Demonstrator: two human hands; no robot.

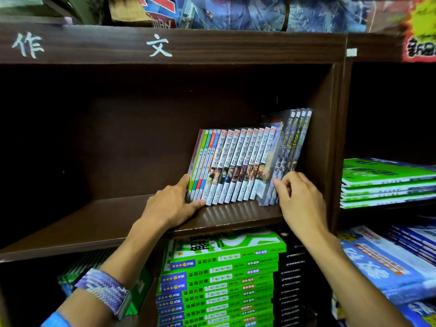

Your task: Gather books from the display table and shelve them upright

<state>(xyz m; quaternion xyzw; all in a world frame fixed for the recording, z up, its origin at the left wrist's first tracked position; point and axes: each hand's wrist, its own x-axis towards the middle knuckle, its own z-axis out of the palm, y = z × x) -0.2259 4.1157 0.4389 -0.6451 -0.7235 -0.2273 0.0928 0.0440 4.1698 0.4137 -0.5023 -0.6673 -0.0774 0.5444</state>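
- A row of books stands on the dark wooden shelf, packed toward the shelf's right side wall; the landmark here is that wall.
- The row is not yet truly upright: every spine leans with its top toward the wall, the taller dark volumes nearest it and the thin green-spined ones farthest from it.
- The left hand braces the end of the row farthest from the wall: its thumb lies up against the outermost cover and its fingers lie straight along the books' lower front edges, pressing rather than clasping.
- The right hand works at the wall end; its fingers are curled, and they appear to pinch the lower edge of the tall dark volumes, though the exact contact is blurred.
- Judged from this, gathering is largely done for this batch, and the step in hand is squaring and straightening the row.
- What seems left: tipping the books vertical and closing them up against the wall.
- Away from the wall, most of the shelf holds no books, so there is room for more.
- The display table is not in view, so how many books remain there cannot be told.
- Green workbooks lie flat in stacks below the shelf.
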